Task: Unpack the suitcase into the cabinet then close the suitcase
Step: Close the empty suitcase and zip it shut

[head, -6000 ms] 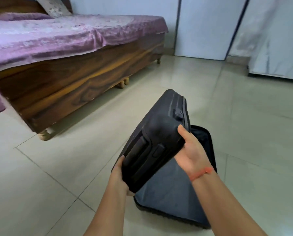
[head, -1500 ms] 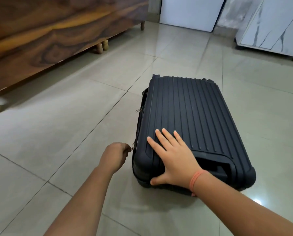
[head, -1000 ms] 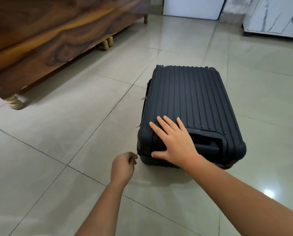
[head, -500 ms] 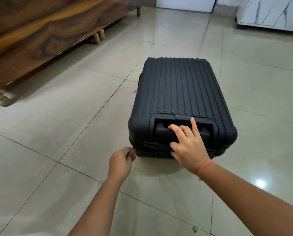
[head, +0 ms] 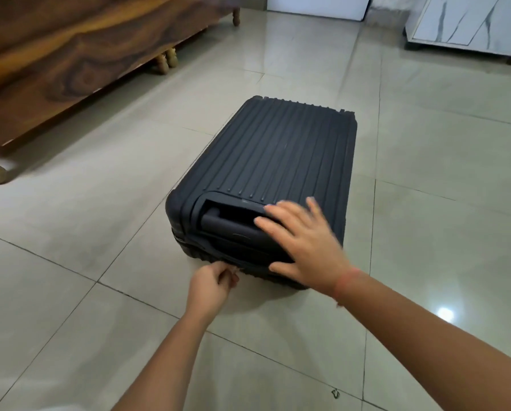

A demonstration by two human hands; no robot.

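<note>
- One tiled floor (head: 100, 262) carries everything here; the case lies on it so the lid can be pressed down from above.
- One wooden bed (head: 70, 54) stands on turned legs along the left, well apart from the work.
- One white marbled cabinet (head: 470, 22) shows at the far right, well apart from the case. Only its base is in view, so its contents cannot be seen.
- One dark ribbed suitcase (head: 278, 161) lies flat in the middle of the floor with its lid down and its handle end toward the person. By my reading the unpacking is over and only the zipping remains.
- The right grip (head: 304, 247) is released. Its palm and spread fingers press flat on the handle end, probably to hold the two halves together and stop the case sliding.
- The left grip (head: 209, 287) is clenched at the near seam, pinching what looks like the zip pull (head: 236, 269), which is too small and blurred to be sure of.
- One orange wristband (head: 347, 281) sits on the right wrist.
</note>
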